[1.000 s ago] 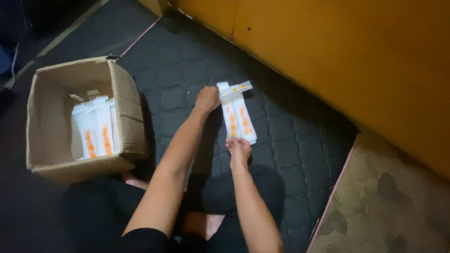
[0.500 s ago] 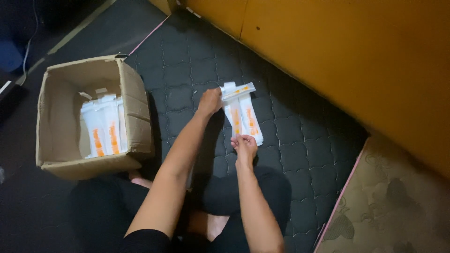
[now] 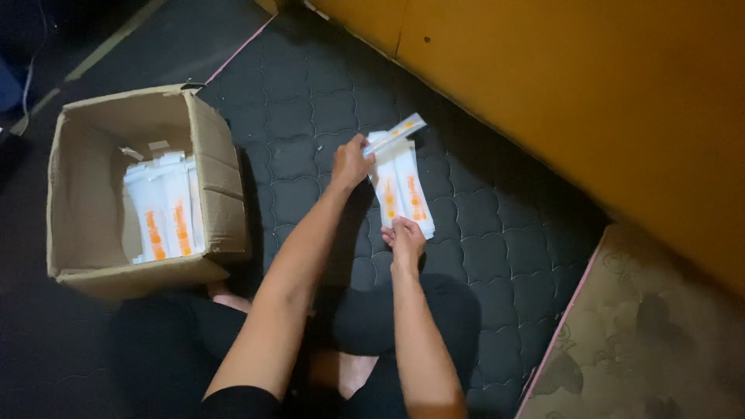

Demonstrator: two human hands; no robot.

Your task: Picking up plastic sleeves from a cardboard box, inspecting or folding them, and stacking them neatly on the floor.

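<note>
both hands squaring the white-and-orange packets (image 3: 403, 190) right of the cardboard box (image 3: 221, 206): left hand (image 3: 351, 161) pinches the top end, right hand (image 3: 403, 237) grips the bottom; next they likely need aligned edges.

Cardboard box (image 3: 221, 194) blocks leftward — orange wall (image 3: 590, 101) close behind.

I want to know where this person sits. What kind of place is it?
Probably a room at home, used for packing. The person sits on a dark quilted mattress beside a plain yellow wall, with an open brown cardboard box of white and orange packets.
</note>
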